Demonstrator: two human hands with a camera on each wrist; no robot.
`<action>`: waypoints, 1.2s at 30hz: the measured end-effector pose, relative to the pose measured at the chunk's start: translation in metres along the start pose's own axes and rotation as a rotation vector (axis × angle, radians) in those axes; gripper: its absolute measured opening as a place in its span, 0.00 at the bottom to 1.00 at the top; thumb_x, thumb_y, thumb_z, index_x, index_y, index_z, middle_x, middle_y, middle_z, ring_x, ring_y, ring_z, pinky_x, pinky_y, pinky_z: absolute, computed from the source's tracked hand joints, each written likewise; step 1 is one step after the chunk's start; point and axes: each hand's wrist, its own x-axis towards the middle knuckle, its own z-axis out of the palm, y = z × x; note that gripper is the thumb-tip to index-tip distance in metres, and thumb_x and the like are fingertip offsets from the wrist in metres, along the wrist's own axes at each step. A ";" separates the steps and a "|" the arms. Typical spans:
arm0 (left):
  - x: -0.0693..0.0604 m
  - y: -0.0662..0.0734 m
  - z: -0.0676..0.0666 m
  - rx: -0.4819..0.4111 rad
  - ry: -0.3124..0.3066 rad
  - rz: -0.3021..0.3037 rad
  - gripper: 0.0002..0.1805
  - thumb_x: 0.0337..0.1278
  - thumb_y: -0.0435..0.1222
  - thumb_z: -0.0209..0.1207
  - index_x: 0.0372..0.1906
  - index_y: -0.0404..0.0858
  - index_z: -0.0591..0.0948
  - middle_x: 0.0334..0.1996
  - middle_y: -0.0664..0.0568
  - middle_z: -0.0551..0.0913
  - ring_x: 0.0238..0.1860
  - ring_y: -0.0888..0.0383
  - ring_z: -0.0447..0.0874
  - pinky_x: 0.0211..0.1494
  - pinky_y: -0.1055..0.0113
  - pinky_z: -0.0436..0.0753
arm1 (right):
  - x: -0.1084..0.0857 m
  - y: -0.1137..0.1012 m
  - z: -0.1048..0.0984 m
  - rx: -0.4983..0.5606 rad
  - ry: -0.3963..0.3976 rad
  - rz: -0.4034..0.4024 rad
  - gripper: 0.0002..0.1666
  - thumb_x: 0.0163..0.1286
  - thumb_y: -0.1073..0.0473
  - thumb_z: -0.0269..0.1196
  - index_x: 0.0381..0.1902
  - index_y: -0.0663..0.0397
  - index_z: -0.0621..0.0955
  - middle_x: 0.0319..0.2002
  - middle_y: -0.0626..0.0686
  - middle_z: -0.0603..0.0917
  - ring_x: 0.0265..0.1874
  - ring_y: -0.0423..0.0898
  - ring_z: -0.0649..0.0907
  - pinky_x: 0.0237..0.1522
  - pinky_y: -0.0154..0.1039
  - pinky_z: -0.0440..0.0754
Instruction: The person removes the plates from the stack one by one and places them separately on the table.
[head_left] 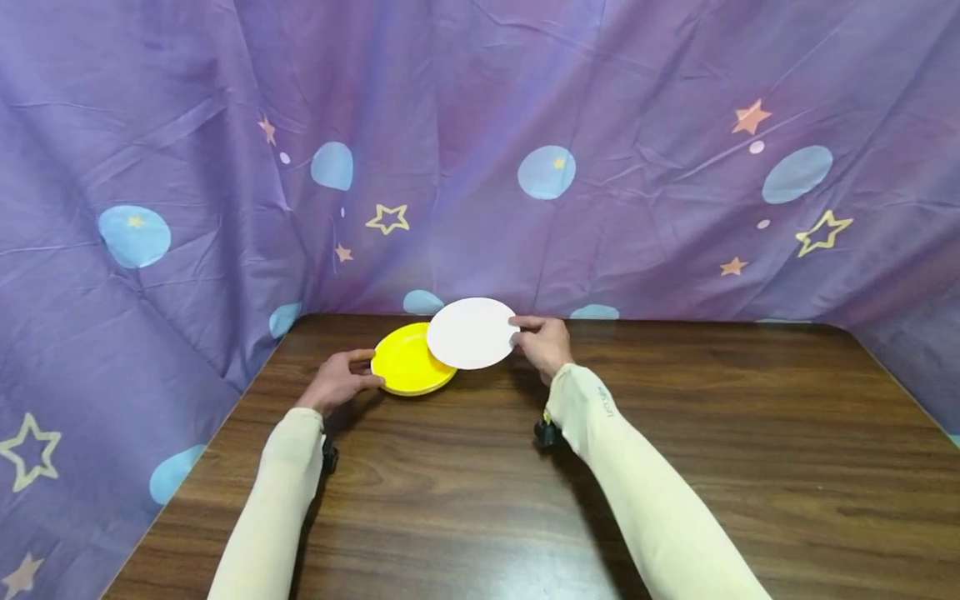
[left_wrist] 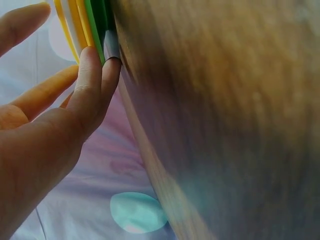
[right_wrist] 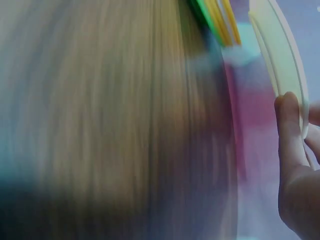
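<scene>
- Your right hand [head_left: 546, 346] grips the white plate [head_left: 471, 333] by its right rim, thumb and fingers closing on the edge from either side.
- That white plate is off the tabletop [head_left: 465, 492]. From the head it overlaps the right part of the yellow plate [head_left: 408, 362], yet the right wrist view shows a gap between the two, so they look apart.
- Your left hand [head_left: 335, 383] lies at the left rim of the yellow plate. Its fingers are spread and fairly straight, fingertips resting against the edge of the pile rather than curling round it.
- The yellow plate tops a pile on the tabletop; seen edge-on from the left wrist, a white layer [left_wrist: 71, 22] and a green layer [left_wrist: 94, 25] show beneath it. You cannot get a sure count of the layers from here.
- Judging by this moment, you are partway: several plates sit gathered in one neat pile, while the white plate is not yet settled anywhere.
- What remains, as far as you can tell, is that held plate. Whether it is being added or taken off, these views do not settle.
- Behind the tabletop hangs a purple curtain [head_left: 637, 217] with stars.
</scene>
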 end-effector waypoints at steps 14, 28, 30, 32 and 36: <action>-0.002 -0.002 -0.003 0.005 0.023 -0.022 0.35 0.63 0.36 0.62 0.72 0.27 0.67 0.68 0.31 0.73 0.65 0.40 0.77 0.64 0.55 0.78 | 0.015 0.009 -0.097 -0.153 -0.065 0.018 0.29 0.56 0.71 0.60 0.58 0.68 0.81 0.61 0.67 0.80 0.26 0.29 0.81 0.34 0.26 0.84; -0.006 -0.001 -0.006 0.021 0.024 -0.040 0.35 0.61 0.36 0.63 0.71 0.27 0.68 0.66 0.31 0.75 0.62 0.44 0.77 0.62 0.59 0.77 | 0.000 0.025 -0.201 -0.044 -0.052 0.001 0.33 0.63 0.72 0.57 0.66 0.80 0.68 0.27 0.29 0.83 0.30 0.27 0.82 0.38 0.26 0.85; -0.006 -0.001 -0.007 0.021 0.022 -0.041 0.36 0.60 0.36 0.63 0.71 0.27 0.68 0.67 0.31 0.75 0.63 0.43 0.76 0.63 0.58 0.76 | -0.001 0.028 -0.215 -0.044 -0.038 0.010 0.33 0.64 0.72 0.57 0.67 0.79 0.68 0.28 0.28 0.83 0.30 0.26 0.82 0.38 0.26 0.85; -0.005 -0.001 -0.007 0.025 0.024 -0.036 0.36 0.60 0.36 0.63 0.70 0.26 0.68 0.67 0.31 0.74 0.63 0.43 0.76 0.64 0.57 0.76 | -0.002 0.032 -0.230 -0.053 -0.021 0.023 0.32 0.65 0.71 0.58 0.67 0.76 0.69 0.28 0.28 0.84 0.30 0.26 0.83 0.38 0.26 0.85; -0.005 -0.002 -0.008 0.022 0.025 -0.032 0.35 0.60 0.36 0.63 0.70 0.26 0.68 0.67 0.31 0.74 0.64 0.42 0.75 0.66 0.54 0.75 | -0.007 0.039 -0.257 -0.038 0.017 0.060 0.22 0.66 0.69 0.59 0.58 0.55 0.82 0.27 0.26 0.83 0.29 0.25 0.83 0.35 0.25 0.84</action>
